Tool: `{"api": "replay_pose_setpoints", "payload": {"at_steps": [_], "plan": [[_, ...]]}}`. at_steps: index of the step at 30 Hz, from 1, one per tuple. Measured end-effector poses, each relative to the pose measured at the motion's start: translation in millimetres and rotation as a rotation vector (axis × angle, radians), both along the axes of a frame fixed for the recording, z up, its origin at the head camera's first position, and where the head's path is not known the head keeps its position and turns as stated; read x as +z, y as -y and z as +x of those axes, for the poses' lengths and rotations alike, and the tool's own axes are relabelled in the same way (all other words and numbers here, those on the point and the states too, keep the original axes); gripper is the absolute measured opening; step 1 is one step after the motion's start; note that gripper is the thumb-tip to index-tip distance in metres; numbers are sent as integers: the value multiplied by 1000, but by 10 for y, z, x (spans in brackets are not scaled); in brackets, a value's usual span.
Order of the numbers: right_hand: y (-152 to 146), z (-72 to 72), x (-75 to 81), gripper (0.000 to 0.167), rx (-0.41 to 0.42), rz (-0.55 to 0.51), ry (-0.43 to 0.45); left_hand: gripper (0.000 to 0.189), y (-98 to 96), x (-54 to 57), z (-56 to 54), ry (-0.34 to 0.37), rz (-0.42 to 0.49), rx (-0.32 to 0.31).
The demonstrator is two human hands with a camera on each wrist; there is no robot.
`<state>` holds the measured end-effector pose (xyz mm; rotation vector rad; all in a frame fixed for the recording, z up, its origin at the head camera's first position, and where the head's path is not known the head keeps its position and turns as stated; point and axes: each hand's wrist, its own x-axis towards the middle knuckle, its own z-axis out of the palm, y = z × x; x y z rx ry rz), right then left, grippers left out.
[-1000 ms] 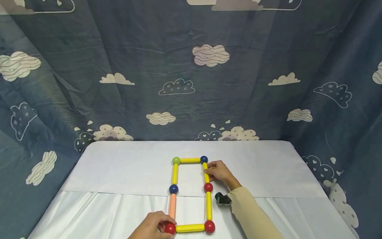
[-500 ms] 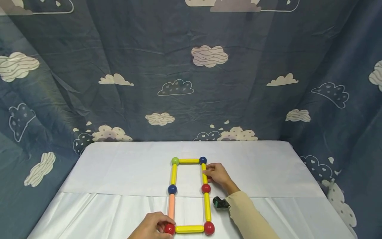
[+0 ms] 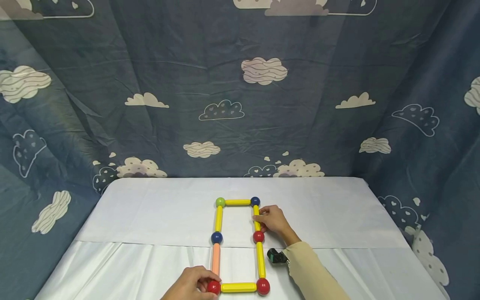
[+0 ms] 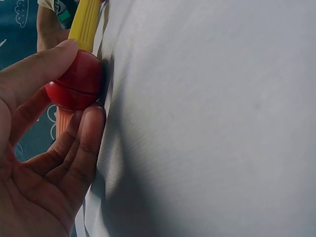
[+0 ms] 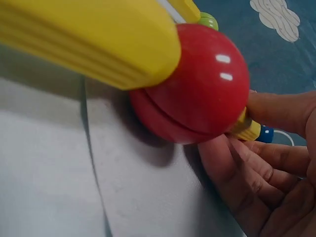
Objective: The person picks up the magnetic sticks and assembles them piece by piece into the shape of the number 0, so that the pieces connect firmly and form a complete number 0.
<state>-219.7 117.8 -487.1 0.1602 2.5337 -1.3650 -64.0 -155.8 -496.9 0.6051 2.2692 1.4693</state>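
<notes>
Yellow and salmon sticks joined by coloured balls form a long rectangle on the white cloth. My left hand pinches the red ball at its near left corner; the left wrist view has the thumb on one side and fingers on the other. From that ball a salmon stick runs to a blue ball, and a yellow stick to another red ball. My right hand holds the far right yellow stick, between a blue ball and a middle red ball.
A green ball marks the far left corner. The white-covered table extends around the shape, with a seam across it. Behind hangs a dark blue cloud-print curtain. A black wrist camera sits at the right sleeve.
The right hand's finger lies slightly farther across the yellow stick than a second ago. The left hand stays on the red ball. The whole head view has shifted a little.
</notes>
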Motion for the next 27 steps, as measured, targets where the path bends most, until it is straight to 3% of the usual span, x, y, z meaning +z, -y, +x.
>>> {"api": "replay_pose_setpoints", "payload": {"at_steps": [7,27], "plan": [[22,13,-51,36,-1,-87,-4,27,3,-2,-4,12,1,1],[3,45,-68,34,-22,-90,-30,27,15,2,0,42,-16,18]]}}
